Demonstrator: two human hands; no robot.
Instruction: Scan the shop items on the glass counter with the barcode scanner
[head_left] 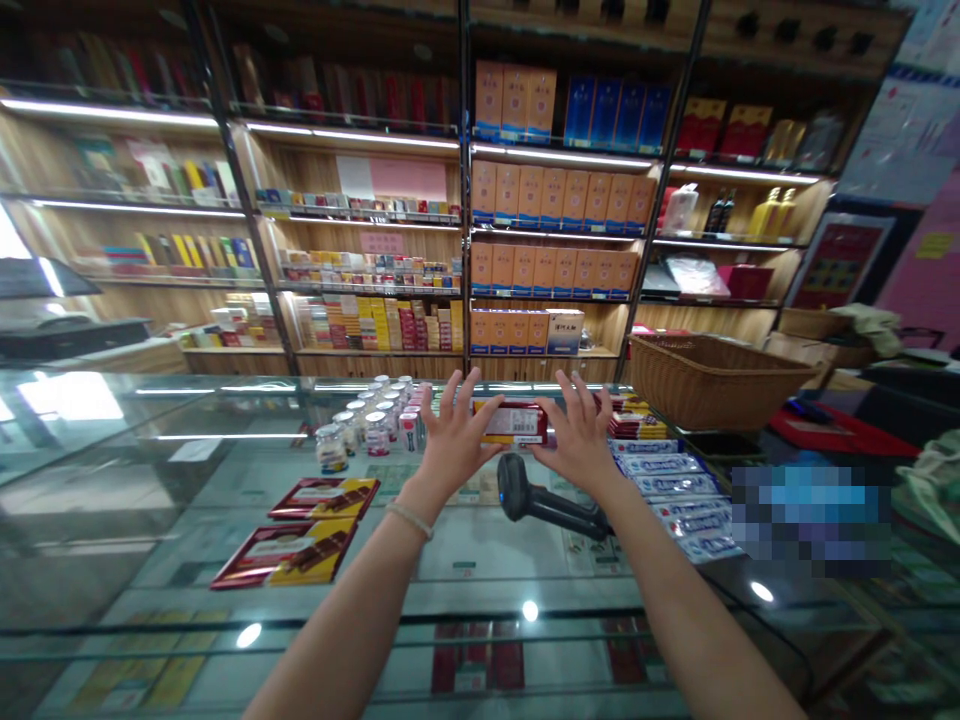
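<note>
**Red pack [516, 422] was held at both ends at a glass table [480, 590]**

A person's left hand [459, 440] and right hand [583, 440] closed on opposite ends of the pack, thumbs toward the near side and the other fingers spread upward. Each grip was shut on it, left and right alike. The pack sat between the two hands at the middle of the view, a pale panel with a barcode turned toward the person; whether its lower edge touched the glass could not be told. A pale bracelet [410, 518] circled the left wrist.

Just below the pack, a black scanner [559, 507] lay on the table, its handle slanting down to the right and partly hidden by the right forearm. To the left, two red-and-yellow chocolate bars [322, 549] lay flat, one just behind the other. Beyond them stood rows of small jars [352, 438] with pale lids. On the right, blue-and-white packets [667, 488] lay in a row, with stacked red-and-yellow packs [639, 420] behind them and a wicker basket [712, 385] farther back.

Lit wooden shelves filled the far wall, where orange boxes [561, 195] stood in rows and blue boxes [616, 112] shared the upper level.
</note>
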